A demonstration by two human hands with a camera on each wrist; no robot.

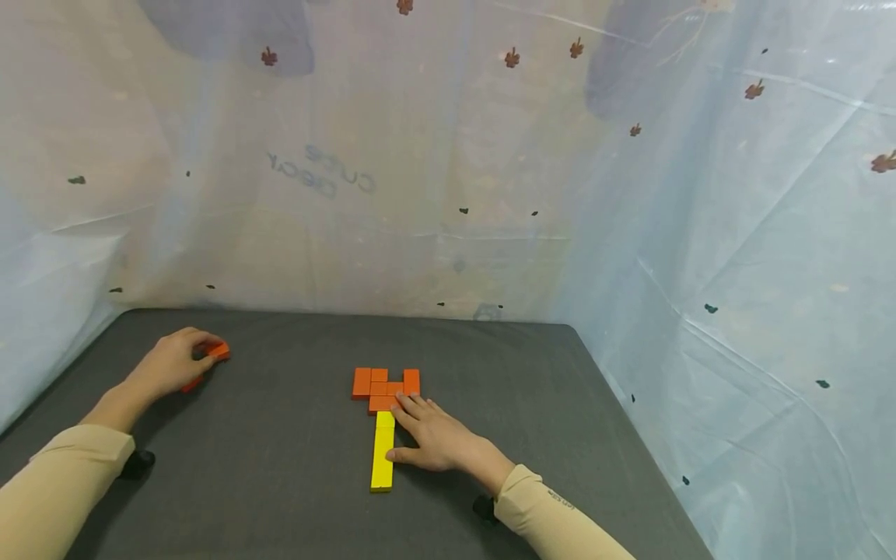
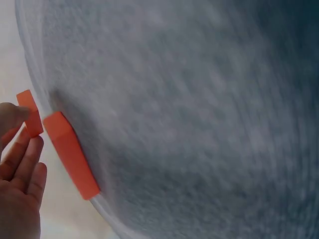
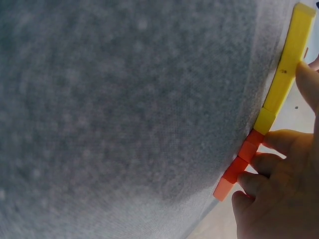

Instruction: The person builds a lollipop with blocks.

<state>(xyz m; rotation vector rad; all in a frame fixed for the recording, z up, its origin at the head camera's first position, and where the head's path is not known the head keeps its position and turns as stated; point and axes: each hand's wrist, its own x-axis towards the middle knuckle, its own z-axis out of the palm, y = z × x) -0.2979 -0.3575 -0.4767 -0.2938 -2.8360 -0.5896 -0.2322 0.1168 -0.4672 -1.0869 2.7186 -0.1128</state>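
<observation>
At the left of the table, my left hand [image 1: 168, 364] pinches a small orange block [image 2: 31, 118] between thumb and fingers. Below it another orange block [image 2: 74, 159] lies on the table, partly hidden by the hand in the head view. Near the middle, several orange blocks [image 1: 379, 403] lie flat, fitted edge to edge, with a gap at the top. A long yellow block [image 1: 382, 463] extends from them toward me, with a short yellow block [image 1: 386, 420] at its upper end. My right hand [image 1: 441, 439] is spread, its fingertips touching the orange blocks and its thumb at the long yellow block.
The table [image 1: 280, 482] has a dark grey cloth surface with rounded far corners. A translucent plastic sheet [image 1: 448, 171] printed with small leaves hangs behind it and along the right side. Dark wrist devices [image 1: 484, 509] sit under both forearms.
</observation>
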